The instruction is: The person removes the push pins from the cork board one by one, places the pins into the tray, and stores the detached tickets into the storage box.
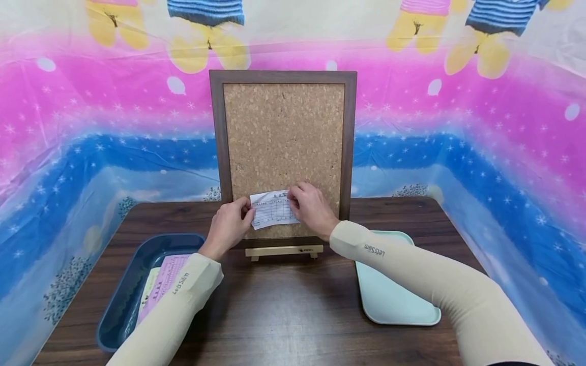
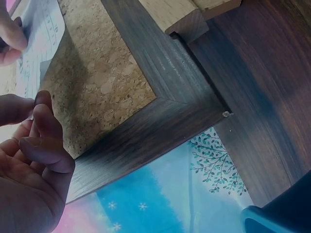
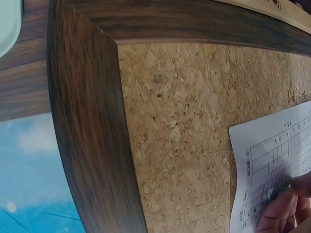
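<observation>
A white printed form (image 1: 271, 210) lies slightly tilted against the lower part of a corkboard (image 1: 286, 137). My left hand (image 1: 229, 223) pinches the form's left edge between thumb and finger. At its upper right, the fingers of my right hand (image 1: 312, 206) are curled together at the paper; I cannot tell whether something small is also between the fingertips. The right wrist view shows these fingertips close over the printed grid of the form (image 3: 272, 150), inside its right edge. In the left wrist view, the form's edge curls off the cork (image 2: 104, 73) near the left hand (image 2: 39, 160).
The dark-framed corkboard stands on a small wooden easel (image 1: 284, 250) on a brown table (image 1: 274, 315). A navy tray (image 1: 116, 300) at left contains a pink sheet (image 1: 167, 277) and a pale green sheet (image 1: 148, 292). At right lies a mint tray (image 1: 393, 300), partly under the right forearm.
</observation>
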`<state>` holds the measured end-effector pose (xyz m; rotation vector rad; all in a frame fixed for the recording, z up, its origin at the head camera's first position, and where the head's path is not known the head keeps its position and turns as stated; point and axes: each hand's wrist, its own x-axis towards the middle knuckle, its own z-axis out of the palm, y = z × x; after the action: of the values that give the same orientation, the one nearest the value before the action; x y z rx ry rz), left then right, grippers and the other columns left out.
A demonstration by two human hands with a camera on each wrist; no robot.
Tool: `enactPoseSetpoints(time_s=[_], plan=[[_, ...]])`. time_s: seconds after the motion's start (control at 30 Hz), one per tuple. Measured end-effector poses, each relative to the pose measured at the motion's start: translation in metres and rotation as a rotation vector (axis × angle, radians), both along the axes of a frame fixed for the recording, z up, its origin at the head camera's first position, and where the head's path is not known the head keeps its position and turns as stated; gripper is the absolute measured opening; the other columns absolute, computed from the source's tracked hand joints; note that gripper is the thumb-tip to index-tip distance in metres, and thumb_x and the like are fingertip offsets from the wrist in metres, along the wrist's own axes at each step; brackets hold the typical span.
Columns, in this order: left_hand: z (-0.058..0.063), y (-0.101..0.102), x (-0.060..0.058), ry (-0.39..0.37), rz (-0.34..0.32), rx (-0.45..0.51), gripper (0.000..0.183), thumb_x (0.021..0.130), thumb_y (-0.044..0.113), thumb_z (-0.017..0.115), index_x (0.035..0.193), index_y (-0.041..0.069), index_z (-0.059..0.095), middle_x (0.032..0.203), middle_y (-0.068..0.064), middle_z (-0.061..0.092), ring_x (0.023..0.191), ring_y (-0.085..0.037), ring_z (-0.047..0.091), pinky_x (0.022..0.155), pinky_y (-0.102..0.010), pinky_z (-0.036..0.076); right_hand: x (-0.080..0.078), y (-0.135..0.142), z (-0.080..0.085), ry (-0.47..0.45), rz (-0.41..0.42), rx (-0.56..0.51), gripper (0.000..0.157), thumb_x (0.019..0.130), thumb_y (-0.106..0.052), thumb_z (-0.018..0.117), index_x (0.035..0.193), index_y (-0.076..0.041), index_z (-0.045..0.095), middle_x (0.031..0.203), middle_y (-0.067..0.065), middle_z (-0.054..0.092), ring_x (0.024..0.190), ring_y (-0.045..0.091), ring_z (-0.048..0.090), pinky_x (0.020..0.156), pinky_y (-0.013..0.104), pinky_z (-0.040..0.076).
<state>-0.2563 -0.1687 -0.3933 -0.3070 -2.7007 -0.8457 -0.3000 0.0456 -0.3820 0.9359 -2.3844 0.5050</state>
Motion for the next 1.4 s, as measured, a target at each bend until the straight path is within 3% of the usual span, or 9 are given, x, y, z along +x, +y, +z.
enactPoseSetpoints(time_s=[0.43,0.9,1.23,1.4], plan=[[0.003,-0.003,0.000,0.033,-0.005,0.009,0.011,0.096,0.015,0.055,0.090,0.006,0.059,0.079,-0.007,0.063,0.056,-0.017,0.053,0.050,-0.033,0.039,-0.001,0.010,0.000,0.013,0.081,-0.050,0.009,0.087,0.003,0.063,0.092,-0.005,0.063,0.089,0.004,0.058,0.082,0.019,0.055,0.073,0.031,0.047],[0.015,-0.025,0.008,0.046,0.016,0.036,0.012,0.099,0.013,0.050,0.093,0.004,0.055,0.073,-0.008,0.055,0.056,-0.021,0.046,0.053,-0.036,0.037,0.001,0.046,0.010,0.025,0.077,-0.085,0.008,0.087,0.004,0.061,0.090,-0.003,0.062,0.088,0.006,0.056,0.080,0.019,0.053,0.069,0.032,0.046],[0.026,-0.038,0.013,-0.023,0.017,0.051,0.015,0.100,0.013,0.048,0.100,0.002,0.056,0.089,-0.015,0.059,0.064,-0.024,0.051,0.052,-0.034,0.040,0.001,0.065,0.015,-0.014,0.090,-0.075,0.008,0.088,0.003,0.060,0.091,-0.003,0.064,0.090,0.006,0.058,0.084,0.020,0.055,0.074,0.034,0.046],[0.028,-0.045,0.017,-0.036,0.012,0.060,0.015,0.100,0.014,0.047,0.100,0.002,0.056,0.092,-0.015,0.060,0.063,-0.024,0.050,0.050,-0.034,0.039,-0.002,0.070,0.014,0.020,0.083,-0.080,0.008,0.088,0.003,0.060,0.090,-0.003,0.064,0.088,0.006,0.058,0.083,0.020,0.055,0.073,0.035,0.046]])
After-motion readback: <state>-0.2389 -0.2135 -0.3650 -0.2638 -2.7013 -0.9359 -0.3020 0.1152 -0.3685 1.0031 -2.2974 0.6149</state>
